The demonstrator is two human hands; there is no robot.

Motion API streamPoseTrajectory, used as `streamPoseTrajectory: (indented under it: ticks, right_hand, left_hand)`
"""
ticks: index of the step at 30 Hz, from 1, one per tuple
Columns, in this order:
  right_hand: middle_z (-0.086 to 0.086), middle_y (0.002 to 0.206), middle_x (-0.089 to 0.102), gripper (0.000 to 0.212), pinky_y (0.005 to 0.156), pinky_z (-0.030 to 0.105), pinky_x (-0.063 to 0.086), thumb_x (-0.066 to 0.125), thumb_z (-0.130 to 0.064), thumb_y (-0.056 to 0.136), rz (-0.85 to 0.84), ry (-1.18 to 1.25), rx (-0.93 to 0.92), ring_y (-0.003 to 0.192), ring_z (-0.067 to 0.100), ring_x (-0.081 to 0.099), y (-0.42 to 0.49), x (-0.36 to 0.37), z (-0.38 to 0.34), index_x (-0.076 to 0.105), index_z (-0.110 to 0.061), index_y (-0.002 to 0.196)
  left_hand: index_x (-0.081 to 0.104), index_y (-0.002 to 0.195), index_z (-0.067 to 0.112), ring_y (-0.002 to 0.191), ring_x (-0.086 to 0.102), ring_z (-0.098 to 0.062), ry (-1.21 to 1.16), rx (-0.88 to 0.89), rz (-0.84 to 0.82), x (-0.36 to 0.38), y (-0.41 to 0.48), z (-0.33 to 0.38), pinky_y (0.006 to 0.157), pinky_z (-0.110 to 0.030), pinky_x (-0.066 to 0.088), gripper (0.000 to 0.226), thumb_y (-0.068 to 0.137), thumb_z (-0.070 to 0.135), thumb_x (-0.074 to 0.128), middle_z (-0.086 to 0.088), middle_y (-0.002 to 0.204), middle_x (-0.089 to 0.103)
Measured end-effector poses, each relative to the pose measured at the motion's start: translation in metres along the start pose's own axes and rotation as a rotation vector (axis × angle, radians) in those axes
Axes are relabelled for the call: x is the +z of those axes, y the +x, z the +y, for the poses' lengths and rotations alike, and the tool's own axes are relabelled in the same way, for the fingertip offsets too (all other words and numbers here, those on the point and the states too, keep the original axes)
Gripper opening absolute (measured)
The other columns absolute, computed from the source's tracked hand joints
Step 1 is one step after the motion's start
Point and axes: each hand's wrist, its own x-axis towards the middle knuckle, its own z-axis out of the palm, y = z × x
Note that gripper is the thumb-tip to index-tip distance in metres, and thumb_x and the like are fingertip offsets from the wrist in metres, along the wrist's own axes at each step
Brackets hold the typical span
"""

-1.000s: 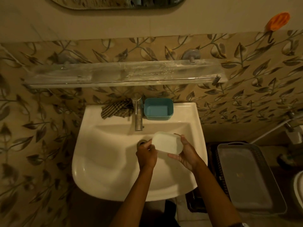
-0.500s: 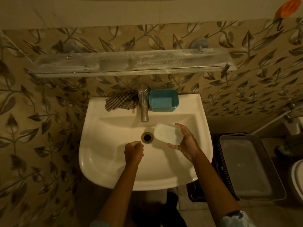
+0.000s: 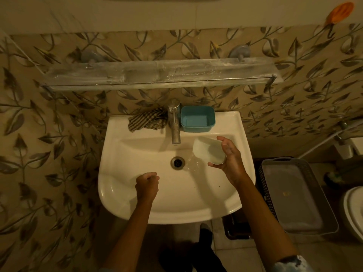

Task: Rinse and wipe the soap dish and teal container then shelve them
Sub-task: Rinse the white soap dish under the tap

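Here my right hand point(image 3: 229, 160) holds the tilted white plastic soap dish point(image 3: 208, 152), water point(image 3: 193, 163) dripping; left hand point(image 3: 146, 184) fisted, empty.

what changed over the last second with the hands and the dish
The left hand let go of the soap dish and drew back, fingers curled, empty. The right hand holds the dish alone, tilted over the sink. The teal container and cloth stayed put.

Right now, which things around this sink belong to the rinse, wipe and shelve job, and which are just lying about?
Job: soap dish in the right hand, teal container, striped cloth, tap, glass shelf.
Lying about: grey basket, orange wall hook, toilet.
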Motion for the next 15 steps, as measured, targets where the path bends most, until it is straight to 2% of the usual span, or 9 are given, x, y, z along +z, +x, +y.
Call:
streamPoseTrajectory:
  ticks: [7, 12, 15]
  right_hand:
    - [0.007, 0.13, 0.05, 0.032, 0.069, 0.049, 0.06, 0.047, -0.029, 0.099, 0.032, -0.086, -0.105, 0.115, 0.029, 0.052, -0.005, -0.009, -0.016, 0.053, -0.02, 0.13]
    - [0.001, 0.128, 0.049, 0.028, 0.066, 0.041, 0.062, 0.048, -0.024, 0.099, 0.019, -0.173, -0.205, 0.113, 0.026, 0.052, -0.011, -0.012, -0.031, 0.055, -0.025, 0.126]
    - [0.002, 0.129, 0.049, 0.026, 0.064, 0.034, 0.062, 0.048, -0.019, 0.099, -0.013, -0.218, -0.267, 0.112, 0.025, 0.053, -0.012, -0.013, -0.041, 0.056, -0.028, 0.122]
  left_hand:
    - [0.063, 0.11, -0.005, 0.088, 0.064, -0.03, -0.001, 0.001, -0.018, 0.002, -0.002, -0.003, 0.074, -0.036, 0.055, 0.025, 0.092, 0.008, 0.051, -0.022, 0.104, 0.069]
    - [0.064, 0.109, -0.005, 0.084, 0.064, -0.029, 0.012, 0.014, -0.018, 0.001, -0.002, -0.004, 0.074, -0.035, 0.055, 0.025, 0.091, 0.006, 0.05, -0.022, 0.103, 0.069]
    - [0.063, 0.11, -0.005, 0.089, 0.065, -0.033, 0.002, 0.018, -0.03, 0.001, -0.002, -0.001, 0.077, -0.039, 0.055, 0.025, 0.092, 0.007, 0.051, -0.022, 0.104, 0.069]
